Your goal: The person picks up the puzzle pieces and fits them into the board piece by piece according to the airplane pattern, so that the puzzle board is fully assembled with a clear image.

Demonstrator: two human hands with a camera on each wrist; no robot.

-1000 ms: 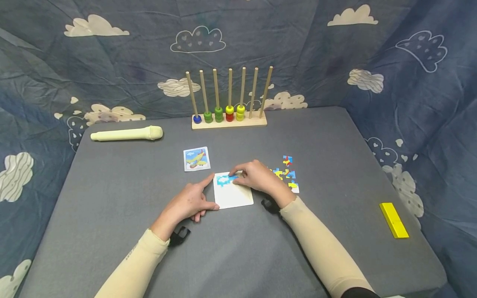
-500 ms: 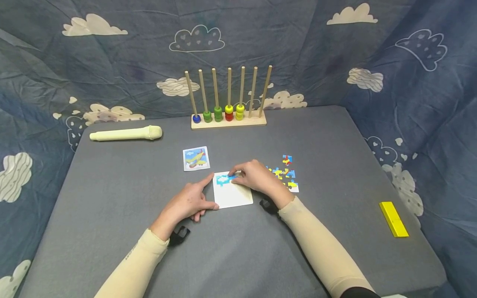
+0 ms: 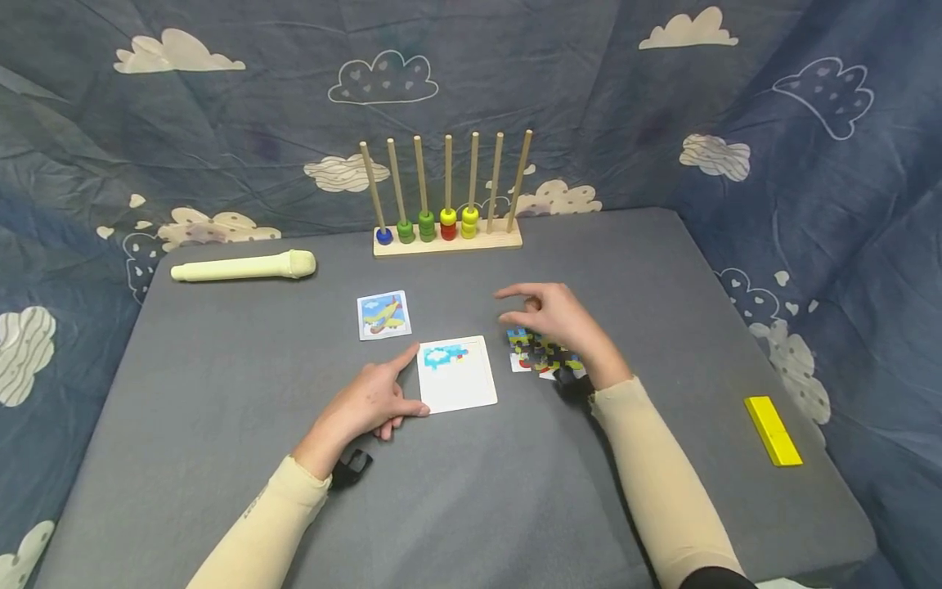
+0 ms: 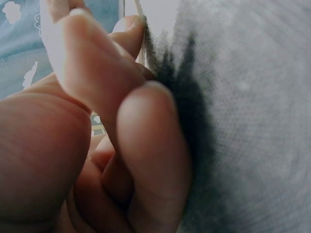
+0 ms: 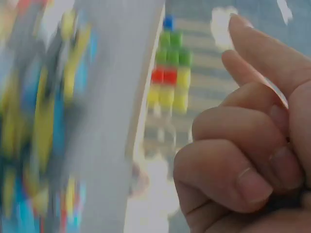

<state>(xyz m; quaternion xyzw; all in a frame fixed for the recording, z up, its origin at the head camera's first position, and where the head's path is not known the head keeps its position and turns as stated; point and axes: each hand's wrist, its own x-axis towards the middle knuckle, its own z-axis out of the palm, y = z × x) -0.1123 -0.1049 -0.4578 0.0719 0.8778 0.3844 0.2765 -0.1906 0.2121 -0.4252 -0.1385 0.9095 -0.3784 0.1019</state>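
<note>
Puzzle pieces, probably light and stiff, best pinched by edges, lie on the counter under the right hand, foremost fingers apart; left hand, two fingers spread, touches the board

Head view: forward and down across the table. Wrist views: left hand and right hand at close range. Head and right wrist share the bead rack.

Curtained booth — cloud-print drapes, grey table, bead stacker
</note>
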